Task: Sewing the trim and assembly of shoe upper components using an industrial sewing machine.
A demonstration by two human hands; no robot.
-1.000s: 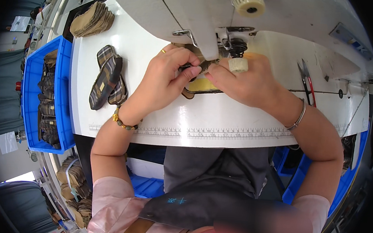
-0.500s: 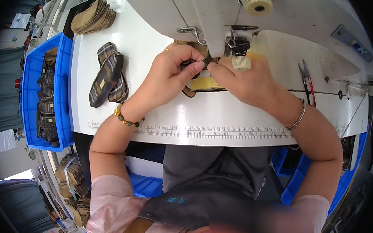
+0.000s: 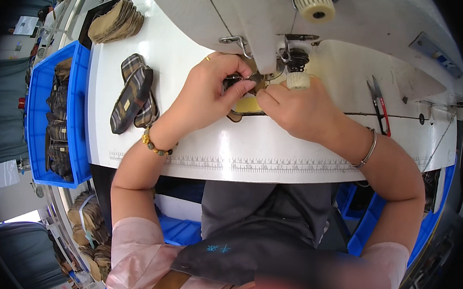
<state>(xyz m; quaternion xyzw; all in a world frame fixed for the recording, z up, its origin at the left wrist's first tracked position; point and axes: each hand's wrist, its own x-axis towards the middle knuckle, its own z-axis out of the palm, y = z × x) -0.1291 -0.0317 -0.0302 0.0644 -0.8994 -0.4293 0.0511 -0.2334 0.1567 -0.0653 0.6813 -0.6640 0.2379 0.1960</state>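
My left hand (image 3: 208, 91), at the sewing machine (image 3: 236, 14), pinches a small dark-brown workpiece (image 3: 253, 81) with a dark, ridged strip, just left of the needle area; details there are partly hidden. My right hand (image 3: 299, 109) has its fingers curled together beside that piece, below the cream tension knob; what they grip, if anything, is hidden. A yellow panel with dark edging (image 3: 248, 106) lies under and between my hands. Two plaid padded pieces (image 3: 131, 96) lie crossed to the left of my left hand.
A stack of tan pieces (image 3: 116, 21) sits at back left. A blue bin of plaid pieces (image 3: 80, 116) stands beside the white worktable (image 3: 242, 145). Red-and-black scissors (image 3: 380, 107) lie at the right. More blue bins (image 3: 359, 209) and bundled tan pieces (image 3: 87, 220) are lower down.
My right hand has moved a little down and toward me, away from the needle area. My left hand stays on the workpiece, with slight finger movement.
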